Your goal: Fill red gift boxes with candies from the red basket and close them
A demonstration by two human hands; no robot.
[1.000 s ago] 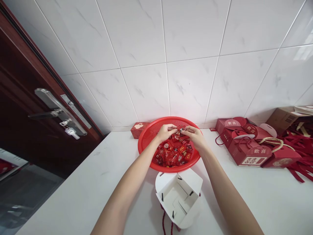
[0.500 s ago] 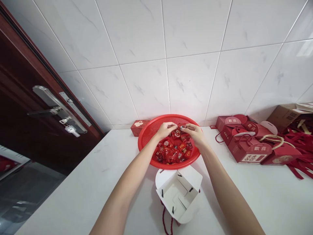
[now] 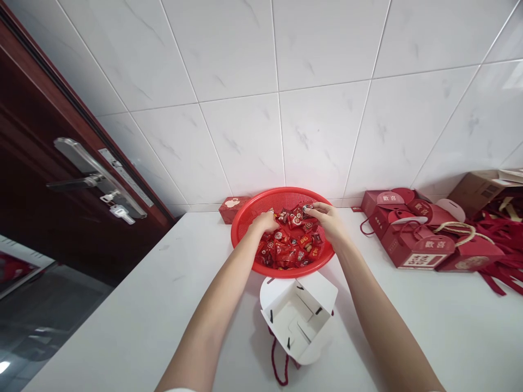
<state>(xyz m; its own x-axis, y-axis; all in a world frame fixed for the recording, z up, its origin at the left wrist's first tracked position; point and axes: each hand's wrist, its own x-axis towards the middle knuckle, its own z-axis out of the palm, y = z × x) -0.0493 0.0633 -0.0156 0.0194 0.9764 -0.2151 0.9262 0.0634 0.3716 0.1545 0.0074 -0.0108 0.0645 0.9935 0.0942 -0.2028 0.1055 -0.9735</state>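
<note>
Small wrapped candies (image 3: 292, 251), mostly in red wrappers, lie heaped in a red plastic basket (image 3: 286, 191) with perforated sides. At the basket's right side, my right hand (image 3: 330, 220) pinches a wrapped candy (image 3: 308, 208) between thumb and fingers. Over on the left of the heap is my left hand (image 3: 265, 222), its fingers curled down among the candies and the tips partly hidden; what they hold, if anything, is unclear. Directly in front of the basket, between my forearms, an open gift box (image 3: 297, 321) shows its white inside, and a dark red cord handle (image 3: 274, 359) hangs from it.
A small red box (image 3: 231, 211) stands behind the basket's left edge. Folded red gift boxes (image 3: 423, 239) cluster at the right, beside a brown carton (image 3: 476, 190) and dark red ribbons (image 3: 504, 234). A tiled wall (image 3: 241, 141) backs the white table (image 3: 183, 272); a door (image 3: 49, 152) is at left.
My left hand has moved away from the right hand, leftward and down into the candies. The right hand stays near the same spot with a candy in its fingers.
</note>
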